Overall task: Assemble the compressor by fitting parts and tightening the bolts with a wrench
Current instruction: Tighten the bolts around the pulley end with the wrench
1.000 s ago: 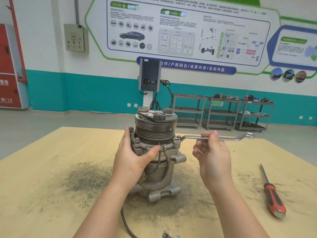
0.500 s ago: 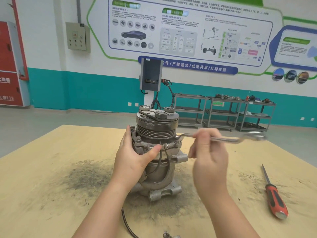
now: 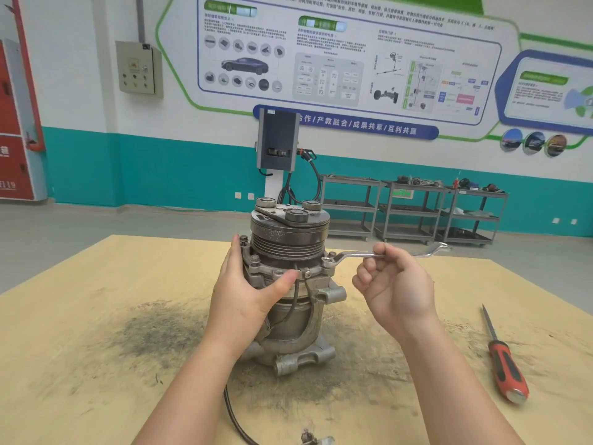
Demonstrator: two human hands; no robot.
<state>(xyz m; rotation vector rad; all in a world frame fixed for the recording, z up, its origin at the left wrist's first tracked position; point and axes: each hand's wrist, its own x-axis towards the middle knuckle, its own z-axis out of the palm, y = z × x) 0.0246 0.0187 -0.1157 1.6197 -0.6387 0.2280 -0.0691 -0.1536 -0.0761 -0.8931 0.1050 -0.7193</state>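
Behind the work area a white and teal wall (image 3: 96, 162) is seen, hung with a large printed board (image 3: 337, 59), and three metal shelf carts (image 3: 414, 207) are lined up along it on a wide grey floor (image 3: 80, 232). Most of the lower view is filled by a pale wooden table (image 3: 80, 364); its far edge is visible, with open floor beyond, and broad bare areas are left at both sides. A dark smear of grime is spread over the middle of the top.

On that smear the compressor (image 3: 288, 284) is stood upright, pulley end up, well back from every edge. Its body is gripped from the left by the left hand (image 3: 247, 297), thumb laid across the front flange. A wrench (image 3: 385, 253) is seated on a flange bolt (image 3: 327, 260) at the right and is pinched at mid-shank by the curled fingers of the right hand (image 3: 394, 287). A red-handled screwdriver (image 3: 503, 358) is laid near the table's right edge, apart from the compressor. A black cable (image 3: 234, 415) is trailed toward the near edge.
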